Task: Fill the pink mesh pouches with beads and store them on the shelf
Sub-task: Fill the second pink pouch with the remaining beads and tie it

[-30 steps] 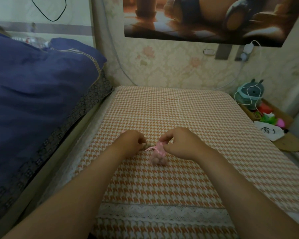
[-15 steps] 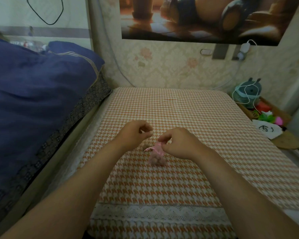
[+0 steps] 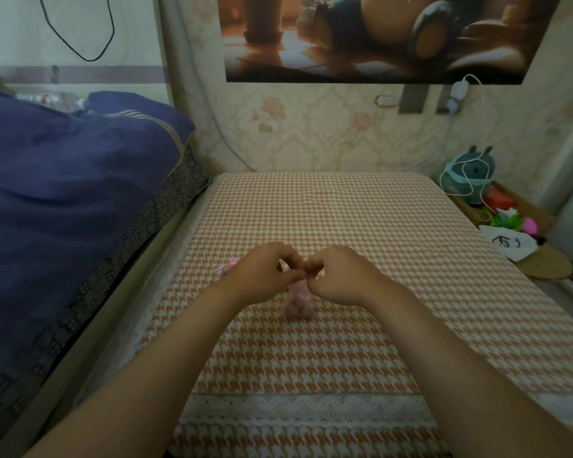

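The pouch point(image 3: 297, 307) I held was sheer pink mesh, matt. The cover point(image 3: 344, 219) under it was coarse woven cloth (with a lace trim point(image 3: 305, 408) near me). The quilt point(image 3: 63, 193) looked smooth fabric, the poster point(image 3: 377, 38) glossy.

Black marks on the white bag point(image 3: 506, 246) are unreadable.

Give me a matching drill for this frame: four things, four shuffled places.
Things:
1. pouch
2. quilt
3. poster
4. plush toy

Places:
A. on the wall
B. right of the checked cloth, at its far end
C. left of the cloth
D. on the cloth, near the middle

Pairs: 1-D, 2-C, 3-A, 4-B
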The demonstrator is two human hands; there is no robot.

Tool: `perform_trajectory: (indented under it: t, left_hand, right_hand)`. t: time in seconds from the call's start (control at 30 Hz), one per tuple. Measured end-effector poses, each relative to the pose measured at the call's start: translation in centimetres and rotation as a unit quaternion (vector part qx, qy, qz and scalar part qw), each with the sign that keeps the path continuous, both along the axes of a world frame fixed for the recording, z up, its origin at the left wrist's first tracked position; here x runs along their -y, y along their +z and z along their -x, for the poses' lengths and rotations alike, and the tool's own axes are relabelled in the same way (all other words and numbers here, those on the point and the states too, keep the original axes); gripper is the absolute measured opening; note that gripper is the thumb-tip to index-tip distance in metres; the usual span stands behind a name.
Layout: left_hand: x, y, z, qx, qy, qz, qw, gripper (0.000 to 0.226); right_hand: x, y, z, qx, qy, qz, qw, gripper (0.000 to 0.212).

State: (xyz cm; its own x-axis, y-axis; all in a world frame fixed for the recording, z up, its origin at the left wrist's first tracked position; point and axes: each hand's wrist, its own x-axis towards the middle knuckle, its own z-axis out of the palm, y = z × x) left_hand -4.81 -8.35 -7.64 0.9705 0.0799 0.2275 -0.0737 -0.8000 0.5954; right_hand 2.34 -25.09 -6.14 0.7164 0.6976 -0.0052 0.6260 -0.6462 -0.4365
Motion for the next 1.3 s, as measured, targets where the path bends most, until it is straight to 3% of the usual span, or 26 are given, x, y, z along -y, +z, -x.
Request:
perform_trajectory:
  t: [0.17,0.4,0.73,1.07,1.3]
  left_hand:
    - [-1.4,-1.2,-0.9,0.051,0.076,-0.021,0.996,0.007]
    - [-3.6,-4.5,-1.6,-0.104,0.068,-0.11,0.986,0.011]
    - [-3.4,-4.6,-1.9,-0.134,0.069,-0.159,0.976,0.011]
    - [-1.7,-1.5,-0.6,-0.003,0.045,0.032,0.998,0.007]
    - [0.1,-0.4,0.1,0.004,0.005,0.004,1.0,0.006]
  right_hand:
    - [-0.1,-0.1,-0.2,-0.002,0.0,-0.008,1.0,0.033]
    - [-0.3,-0.5,-0.4,-0.007,0.0,-0.026,1.0,0.027]
    - [-0.3,-0.8,-0.4,-0.004,0.016,-0.028,0.999,0.027]
    - [-0.4,-0.4,-0.3,0.009,0.02,-0.008,1.0,0.029]
    - [-0.4,-0.6,-0.4,0.01,0.006,0.013,1.0,0.016]
